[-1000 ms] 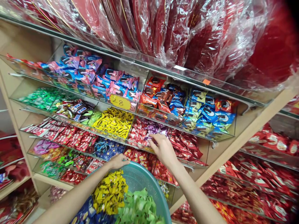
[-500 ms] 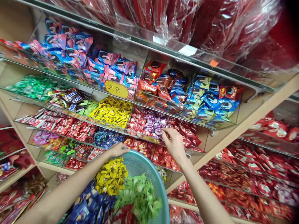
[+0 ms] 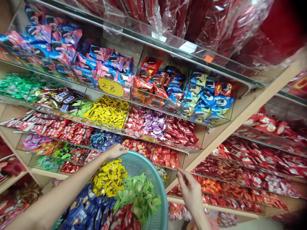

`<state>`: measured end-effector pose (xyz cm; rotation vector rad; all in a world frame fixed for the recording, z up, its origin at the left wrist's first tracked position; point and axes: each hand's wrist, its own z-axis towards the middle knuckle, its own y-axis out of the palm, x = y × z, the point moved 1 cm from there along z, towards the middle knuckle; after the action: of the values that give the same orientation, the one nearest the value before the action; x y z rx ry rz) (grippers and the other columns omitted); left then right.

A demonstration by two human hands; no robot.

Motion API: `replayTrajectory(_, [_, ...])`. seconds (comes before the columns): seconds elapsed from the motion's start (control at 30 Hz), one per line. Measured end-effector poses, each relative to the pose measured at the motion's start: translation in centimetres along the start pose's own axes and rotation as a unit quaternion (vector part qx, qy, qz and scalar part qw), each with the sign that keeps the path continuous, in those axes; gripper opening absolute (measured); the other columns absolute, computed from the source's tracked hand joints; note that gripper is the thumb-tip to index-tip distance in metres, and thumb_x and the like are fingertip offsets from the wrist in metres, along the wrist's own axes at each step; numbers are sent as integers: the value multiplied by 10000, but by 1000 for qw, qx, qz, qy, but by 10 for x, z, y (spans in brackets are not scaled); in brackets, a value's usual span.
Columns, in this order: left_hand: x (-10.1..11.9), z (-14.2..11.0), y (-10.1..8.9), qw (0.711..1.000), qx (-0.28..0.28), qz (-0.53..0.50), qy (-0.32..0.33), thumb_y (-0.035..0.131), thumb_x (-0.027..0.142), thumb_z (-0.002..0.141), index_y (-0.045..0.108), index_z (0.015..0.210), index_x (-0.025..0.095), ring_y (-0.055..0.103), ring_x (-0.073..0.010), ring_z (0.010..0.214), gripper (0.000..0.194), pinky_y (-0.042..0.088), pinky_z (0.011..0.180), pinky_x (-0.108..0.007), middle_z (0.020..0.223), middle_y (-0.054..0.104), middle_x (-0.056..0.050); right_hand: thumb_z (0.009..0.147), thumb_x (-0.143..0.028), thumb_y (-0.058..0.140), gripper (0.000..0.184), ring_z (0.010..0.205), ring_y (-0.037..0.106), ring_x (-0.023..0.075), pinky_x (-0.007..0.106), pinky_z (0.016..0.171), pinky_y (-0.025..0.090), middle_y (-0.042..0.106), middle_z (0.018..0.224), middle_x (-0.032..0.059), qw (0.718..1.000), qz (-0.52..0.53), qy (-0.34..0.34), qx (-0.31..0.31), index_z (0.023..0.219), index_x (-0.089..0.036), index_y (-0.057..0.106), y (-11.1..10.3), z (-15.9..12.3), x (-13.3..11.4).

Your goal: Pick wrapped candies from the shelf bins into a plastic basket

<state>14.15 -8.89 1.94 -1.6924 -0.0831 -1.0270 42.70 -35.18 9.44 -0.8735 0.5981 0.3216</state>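
My left hand (image 3: pixel 116 150) is closed round the far rim of a teal plastic basket (image 3: pixel 161 174). Wrapped sweets lie in the basket in separate heaps: yellow packets (image 3: pixel 110 177), light green ones (image 3: pixel 141 195), dark blue ones (image 3: pixel 88 207) and red ones (image 3: pixel 123 218). To the right of the basket, apart from it, is my right hand (image 3: pixel 190 187). Its fingers are loosely curled with a gap between thumb and fingers, and no item shows in it. Purple-wrapped sweets (image 3: pixel 153 124) sit in a shelf compartment above the basket.
Clear-fronted shelves hold yellow sweets (image 3: pixel 107 111), red packets (image 3: pixel 181 131), and blue and pink biscuit packs (image 3: pixel 115 65). A yellow tag (image 3: pixel 110 87) reads 28. A slanting wooden panel (image 3: pixel 230 131) divides this unit from shelves of red packets (image 3: pixel 254 153). Plastic-wrapped red goods (image 3: pixel 203 25) hang above.
My right hand has drawn back from the purple sweets, down and to the right, beside the basket. My left hand keeps its grip on the rim. The view has shifted slightly.
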Motion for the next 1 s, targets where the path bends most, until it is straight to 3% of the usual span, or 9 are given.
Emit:
replayTrajectory(0.07, [-2,1,0,1000,1,-15,8,466,648,684,606,670,137,465,-143,613,531,292,567,-216,625,556,-7,836,-402,481,333,692,605,175,276,629,488,676,853,89,998,35,54,-4,979,-147,641,8,-22,9])
replayTrajectory(0.17, [-4,2,1,1000,0,-30,8,467,656,673,595,660,136,465,-146,633,536,304,578,-213,628,548,-4,835,-398,483,328,734,614,184,276,654,496,675,856,88,994,69,79,-4,988,-155,643,21,-46,9])
replayTrajectory(0.4, [-7,6,4,999,-1,-32,12,479,642,677,616,689,125,446,-137,609,535,288,550,-214,639,561,-9,844,-310,484,247,958,564,216,347,835,459,633,1018,89,1000,11,13,-12,1007,-210,641,43,-72,-5])
replayTrajectory(0.57, [-5,4,5,1000,0,-28,12,470,645,684,615,680,123,449,-138,606,542,293,555,-216,630,561,-11,835,-300,502,284,982,565,235,370,848,457,636,1055,102,999,-9,-14,-44,1069,-195,623,56,-88,2])
replayTrajectory(0.83, [4,-3,1,1000,3,13,-2,453,627,718,616,688,131,472,-134,620,523,292,560,-209,642,564,-1,840,-356,488,303,982,565,271,429,861,418,662,1001,125,999,-31,-11,33,1012,-171,656,65,-102,11])
replayTrajectory(1.0, [9,-5,-1,1000,-1,28,-12,449,627,720,614,693,133,475,-136,614,521,282,548,-210,634,559,1,856,-389,445,324,995,556,274,422,858,405,658,988,125,999,-41,10,24,962,-196,683,68,-110,9])
